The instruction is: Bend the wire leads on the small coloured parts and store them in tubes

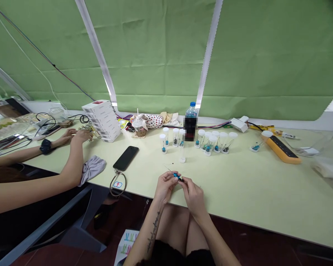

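My left hand [166, 186] is closed in a pinch on a small blue piece with a black end [176, 176]. A thin wire sticks out from it to the upper left. Close beside it, my right hand [193, 195] pinches the black end with thumb and forefinger. The exact kind of the piece is too small to make out. Just beyond my hands stands a clear tube [182, 155], and a tiny dark bead-like speck [172, 163] lies on the table. Several white-capped clear vials [208, 146] with blue pieces inside stand farther back.
At left, a co-worker's hands [81, 136] handle something. A black phone [125, 158] with a ring strap [118, 184] lies left of my hands. Behind are stacked white boxes [102, 120], an iced drink cup [140, 127] and a dark bottle [191, 123]. A yellow power strip [283, 149] lies right.
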Demonstrator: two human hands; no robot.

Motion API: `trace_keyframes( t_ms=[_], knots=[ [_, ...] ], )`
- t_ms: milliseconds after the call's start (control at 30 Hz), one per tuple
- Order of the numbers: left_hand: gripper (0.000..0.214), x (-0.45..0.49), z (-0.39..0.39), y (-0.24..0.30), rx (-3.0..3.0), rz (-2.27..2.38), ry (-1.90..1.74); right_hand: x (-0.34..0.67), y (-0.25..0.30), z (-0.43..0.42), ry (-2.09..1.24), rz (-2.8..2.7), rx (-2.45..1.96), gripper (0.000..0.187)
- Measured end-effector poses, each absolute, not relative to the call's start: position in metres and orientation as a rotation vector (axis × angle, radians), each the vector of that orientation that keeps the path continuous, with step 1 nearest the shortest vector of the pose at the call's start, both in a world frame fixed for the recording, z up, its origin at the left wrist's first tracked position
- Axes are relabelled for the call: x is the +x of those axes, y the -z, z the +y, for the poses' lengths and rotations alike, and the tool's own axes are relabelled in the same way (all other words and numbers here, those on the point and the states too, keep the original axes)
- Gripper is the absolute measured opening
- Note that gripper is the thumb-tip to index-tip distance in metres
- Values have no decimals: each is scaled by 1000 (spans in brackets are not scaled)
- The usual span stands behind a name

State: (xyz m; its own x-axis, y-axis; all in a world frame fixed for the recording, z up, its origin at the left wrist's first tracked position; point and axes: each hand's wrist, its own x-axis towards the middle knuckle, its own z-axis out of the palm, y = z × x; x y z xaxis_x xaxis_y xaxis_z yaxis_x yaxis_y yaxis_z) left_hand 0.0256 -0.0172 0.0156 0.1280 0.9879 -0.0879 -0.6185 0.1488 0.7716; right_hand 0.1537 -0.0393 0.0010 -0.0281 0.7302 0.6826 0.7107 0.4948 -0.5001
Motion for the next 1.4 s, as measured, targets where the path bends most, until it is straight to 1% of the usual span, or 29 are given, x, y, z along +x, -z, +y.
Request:
trace_keyframes(
  t_ms=[433, 600, 967, 1200, 1400],
  knots=[
    [29, 25, -15, -12, 650, 703, -1339, 154, 3, -38, -63, -1753, -1235, 30],
    [27, 26, -17, -14, 630, 710, -1348, 154, 3, -38, -25, -1750, -1207, 22],
    [30, 26, -17, -15, 664, 691, -1317, 154, 2, -39, -23, -1768, -1242, 20],
    [27, 26, -17, -13, 665, 679, -1325, 154, 4, -37, -29, -1780, -1281, 25],
    [26, 27, -15, -8, 639, 690, -1402, 155, 4, -38, -68, -1766, -1252, 31]
  ],
)
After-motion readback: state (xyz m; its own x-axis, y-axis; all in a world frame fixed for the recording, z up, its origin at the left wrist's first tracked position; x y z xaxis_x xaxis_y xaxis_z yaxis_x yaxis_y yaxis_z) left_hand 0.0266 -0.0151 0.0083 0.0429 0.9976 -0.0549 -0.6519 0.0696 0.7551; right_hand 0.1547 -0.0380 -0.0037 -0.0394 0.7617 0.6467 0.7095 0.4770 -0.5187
